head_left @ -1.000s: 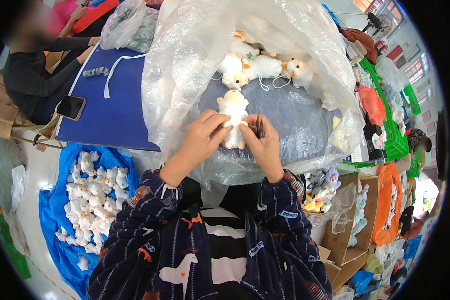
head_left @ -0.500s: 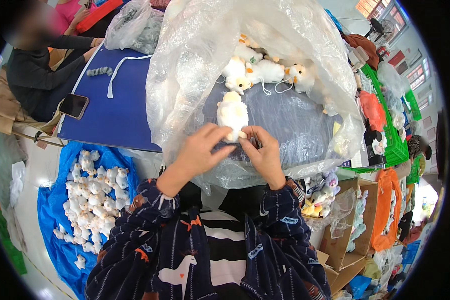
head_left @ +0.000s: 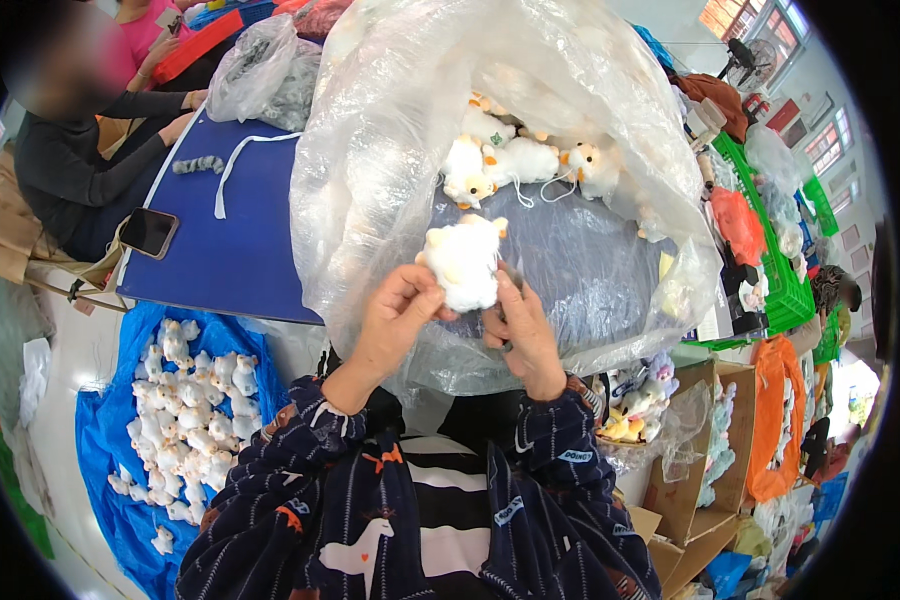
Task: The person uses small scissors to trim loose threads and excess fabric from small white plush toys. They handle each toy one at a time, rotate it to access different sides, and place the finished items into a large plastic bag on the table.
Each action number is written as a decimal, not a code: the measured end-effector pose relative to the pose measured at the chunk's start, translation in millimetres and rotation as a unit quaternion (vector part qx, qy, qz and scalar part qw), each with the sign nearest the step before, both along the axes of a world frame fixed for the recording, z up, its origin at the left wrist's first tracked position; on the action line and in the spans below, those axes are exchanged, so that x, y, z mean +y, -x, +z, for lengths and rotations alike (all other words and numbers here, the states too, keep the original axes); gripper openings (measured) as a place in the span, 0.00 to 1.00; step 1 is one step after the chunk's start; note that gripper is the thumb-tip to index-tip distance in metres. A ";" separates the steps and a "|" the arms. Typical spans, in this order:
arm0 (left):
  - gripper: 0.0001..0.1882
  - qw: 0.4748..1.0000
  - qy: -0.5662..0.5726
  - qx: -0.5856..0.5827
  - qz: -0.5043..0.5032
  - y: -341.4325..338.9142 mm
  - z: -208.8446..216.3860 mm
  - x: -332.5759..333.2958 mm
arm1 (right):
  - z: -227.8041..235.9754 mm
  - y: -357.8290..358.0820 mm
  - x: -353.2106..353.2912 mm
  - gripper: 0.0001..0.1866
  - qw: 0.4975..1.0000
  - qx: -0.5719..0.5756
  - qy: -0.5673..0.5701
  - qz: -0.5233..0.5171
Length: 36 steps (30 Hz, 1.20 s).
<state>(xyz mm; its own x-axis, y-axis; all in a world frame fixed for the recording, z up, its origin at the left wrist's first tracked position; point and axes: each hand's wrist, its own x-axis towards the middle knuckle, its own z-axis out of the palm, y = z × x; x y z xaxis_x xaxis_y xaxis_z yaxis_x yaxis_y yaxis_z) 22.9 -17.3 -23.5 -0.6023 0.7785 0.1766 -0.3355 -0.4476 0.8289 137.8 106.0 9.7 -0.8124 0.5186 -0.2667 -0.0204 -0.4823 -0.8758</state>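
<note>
A fluffy white plush toy (head_left: 464, 262) with small tan tips is held up between my hands, just above the near part of the plastic-covered table. My left hand (head_left: 394, 315) pinches its lower left side between thumb and fingers. Curled fingers of my right hand (head_left: 523, 330) grip its lower right edge; part of that grip is hidden. Beyond it, inside a big clear plastic bag (head_left: 365, 140), several similar white plush toys (head_left: 526, 160) with orange parts and white string loops lie in a pile.
A phone (head_left: 150, 232), a striped grey piece (head_left: 198, 165) and a white strip lie on the blue table (head_left: 235, 235) to the left, where another person sits. Many white plush toys rest on a blue sheet (head_left: 100, 450) on the floor. Cardboard boxes (head_left: 670, 500) and green crates (head_left: 792, 300) stand right.
The plush toy has come nearer to me and turned, with its tan tips now at the upper right. Both hands have shifted from its lower end to its sides.
</note>
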 end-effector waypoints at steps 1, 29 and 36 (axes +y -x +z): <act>0.04 1.000 0.012 0.007 -0.027 -1.8 -1.6 -1.5 | 2.9 4.0 -2.6 0.23 0.998 0.038 0.042 0.010; 0.29 0.956 0.117 0.259 0.070 31.8 -1.2 -47.4 | 39.2 -12.9 2.6 0.13 0.938 0.037 -0.345 -0.014; 0.34 0.772 -0.545 -0.048 -0.323 62.7 62.2 -101.7 | 3.9 63.9 81.8 0.16 0.826 -0.013 -0.542 -0.155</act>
